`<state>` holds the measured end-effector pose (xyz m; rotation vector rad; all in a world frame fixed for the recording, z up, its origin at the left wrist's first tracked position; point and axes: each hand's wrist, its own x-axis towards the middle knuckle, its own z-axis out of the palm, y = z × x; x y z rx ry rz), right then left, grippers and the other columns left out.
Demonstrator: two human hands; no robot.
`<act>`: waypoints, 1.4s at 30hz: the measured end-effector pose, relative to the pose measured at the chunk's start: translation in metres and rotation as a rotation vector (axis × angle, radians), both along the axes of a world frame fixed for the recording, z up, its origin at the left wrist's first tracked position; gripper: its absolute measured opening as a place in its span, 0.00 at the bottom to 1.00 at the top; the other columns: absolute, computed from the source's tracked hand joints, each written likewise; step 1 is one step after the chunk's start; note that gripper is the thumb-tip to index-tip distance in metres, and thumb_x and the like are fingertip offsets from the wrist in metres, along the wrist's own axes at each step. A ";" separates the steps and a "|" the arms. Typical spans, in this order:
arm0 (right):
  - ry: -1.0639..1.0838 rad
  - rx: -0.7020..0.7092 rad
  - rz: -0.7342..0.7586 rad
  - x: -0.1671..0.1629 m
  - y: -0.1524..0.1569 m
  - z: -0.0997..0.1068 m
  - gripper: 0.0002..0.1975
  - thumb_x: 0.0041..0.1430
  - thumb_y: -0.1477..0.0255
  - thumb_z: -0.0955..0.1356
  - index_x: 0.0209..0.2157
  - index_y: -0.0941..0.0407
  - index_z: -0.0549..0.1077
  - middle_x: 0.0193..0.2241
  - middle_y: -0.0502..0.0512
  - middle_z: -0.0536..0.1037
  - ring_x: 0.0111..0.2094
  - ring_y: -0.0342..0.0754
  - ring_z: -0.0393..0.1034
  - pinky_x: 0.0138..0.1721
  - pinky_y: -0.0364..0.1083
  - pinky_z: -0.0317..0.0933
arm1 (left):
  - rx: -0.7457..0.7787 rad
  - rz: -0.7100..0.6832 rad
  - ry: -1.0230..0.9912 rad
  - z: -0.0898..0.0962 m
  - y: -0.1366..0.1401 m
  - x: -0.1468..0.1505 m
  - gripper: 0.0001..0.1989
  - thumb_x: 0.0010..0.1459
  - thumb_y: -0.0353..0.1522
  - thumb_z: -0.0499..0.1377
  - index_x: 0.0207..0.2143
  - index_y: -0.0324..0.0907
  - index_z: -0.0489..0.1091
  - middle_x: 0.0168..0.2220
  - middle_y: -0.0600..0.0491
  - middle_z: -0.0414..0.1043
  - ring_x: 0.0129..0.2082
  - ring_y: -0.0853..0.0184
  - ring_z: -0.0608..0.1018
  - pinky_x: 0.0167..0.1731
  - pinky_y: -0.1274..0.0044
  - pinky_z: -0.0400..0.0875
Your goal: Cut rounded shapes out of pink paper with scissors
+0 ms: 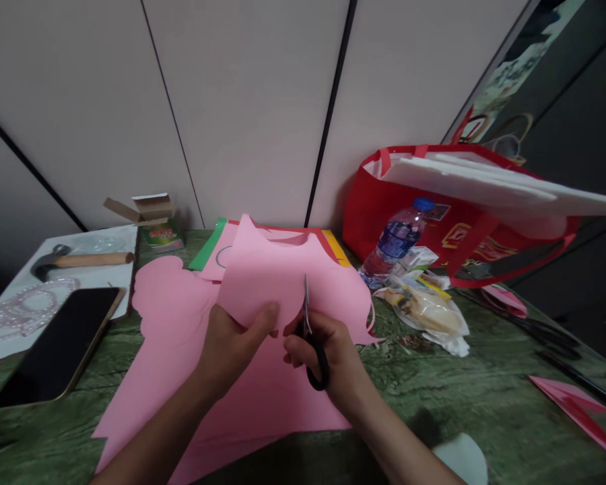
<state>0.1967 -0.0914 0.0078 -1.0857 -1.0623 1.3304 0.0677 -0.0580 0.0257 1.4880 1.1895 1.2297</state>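
Observation:
My left hand (pixel 236 343) pinches the lower edge of a pink paper sheet (pixel 262 276), thumb on top, and holds it raised off the table. In my right hand (pixel 328 350) is a pair of black-handled scissors (pixel 307 323), fingers through the loops. The blades point away from me and lie at the paper, just right of my left thumb. A curved cut edge runs beside them. Beneath both hands lie more pink paper sheets (pixel 176 350), one with a scalloped outline at the left.
On the left are a smartphone (pixel 55 347), a claw hammer (pixel 93 259), beads (pixel 25 310) and an opened small box (pixel 159 225). To the right stand a water bottle (pixel 396 239), a packaged food item (pixel 429 306) and a red bag (pixel 374 202). Folded pink paper (pixel 576 407) lies far right.

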 end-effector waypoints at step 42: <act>0.014 0.050 0.052 0.000 0.001 -0.005 0.10 0.38 0.71 0.72 0.22 0.56 0.66 0.17 0.43 0.61 0.19 0.39 0.52 0.21 0.42 0.49 | -0.013 0.016 0.024 0.005 -0.005 0.005 0.08 0.43 0.31 0.62 0.28 0.39 0.69 0.27 0.53 0.76 0.28 0.64 0.77 0.25 0.77 0.73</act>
